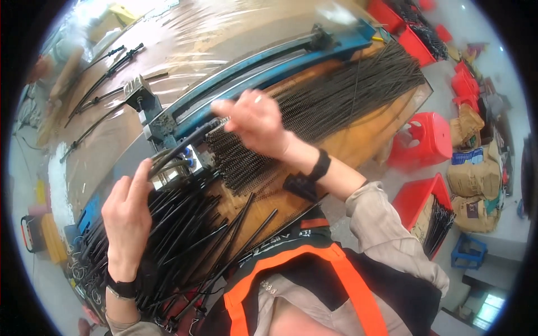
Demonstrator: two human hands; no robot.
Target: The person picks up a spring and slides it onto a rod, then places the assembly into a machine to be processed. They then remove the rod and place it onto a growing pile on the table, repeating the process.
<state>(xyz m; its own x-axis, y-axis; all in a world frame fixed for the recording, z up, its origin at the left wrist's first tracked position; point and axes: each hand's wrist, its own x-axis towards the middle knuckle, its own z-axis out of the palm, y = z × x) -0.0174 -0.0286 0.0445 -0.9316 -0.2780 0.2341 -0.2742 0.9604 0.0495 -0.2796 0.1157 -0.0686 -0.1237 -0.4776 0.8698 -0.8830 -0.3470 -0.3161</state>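
Note:
A thin black tube (188, 141) runs slantwise between my two hands, over the near end of a blue metal bench fixture (274, 71). The fingertips of my left hand (128, 215) are closed on its lower left end. My right hand (255, 122) is at the upper right end, with thumb and fingers pinched round it; motion blurs them. Under and beside my right hand lies a wide bundle of long dark coil springs (314, 103). Below my left hand is a heap of black tubes (182, 229). A metal clamp block (159, 126) stands just behind the tube.
Finished-looking black rods (106, 78) lie on the plastic-covered table (185, 39) at far left, where another person's arm (67, 75) shows. Right of the bench stand a red stool (423, 140), a red bin (412, 199) of black parts, and brown sacks (476, 173).

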